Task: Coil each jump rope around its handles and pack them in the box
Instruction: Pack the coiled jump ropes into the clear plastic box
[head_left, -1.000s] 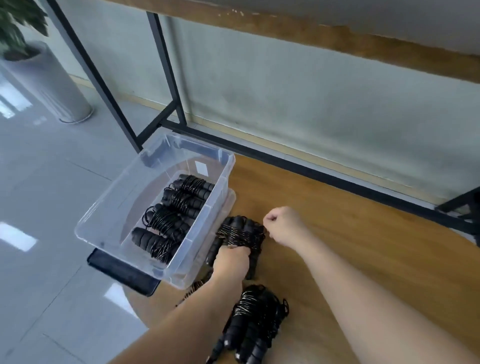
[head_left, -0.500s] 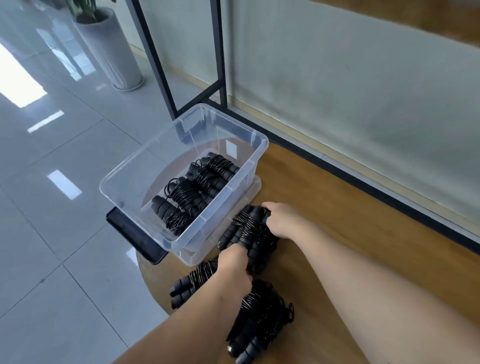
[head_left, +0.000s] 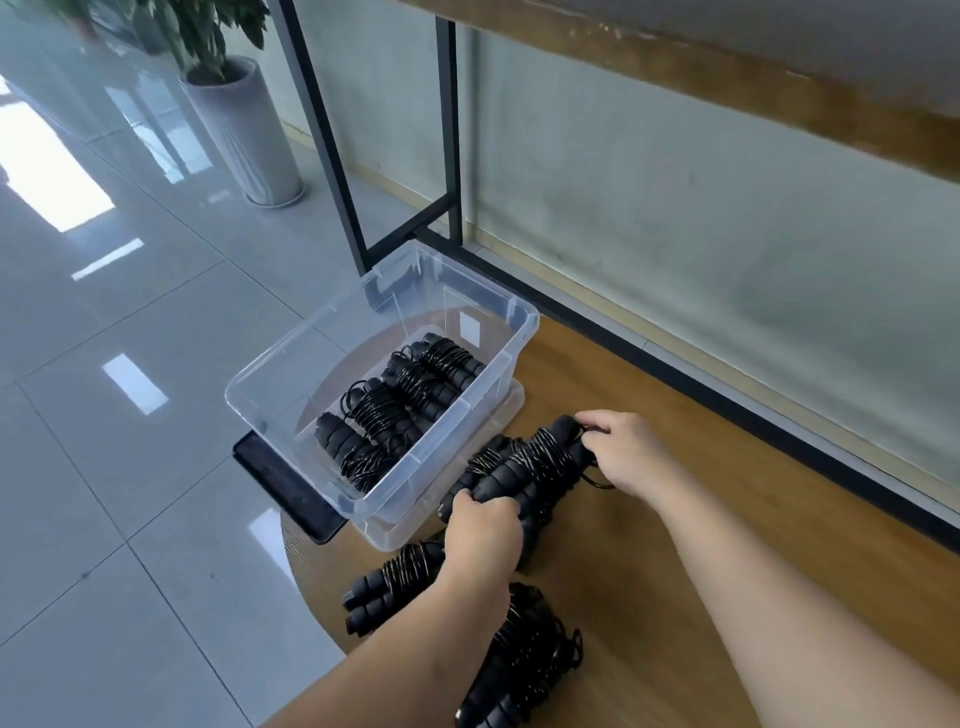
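I am reaching both bare forearms forward and down from the bottom of the view, left arm crossing in from lower centre, right arm coming in from the lower right. My left hand is lying knuckles up, its fingers curling down over the near end of a coiled jump rope bundle and gripping it. My right hand is sitting further out, wrist bent slightly, with its fingers curling around the far end of the same bundle and pinching it. Both hands are holding the bundle between them, well apart from each other.
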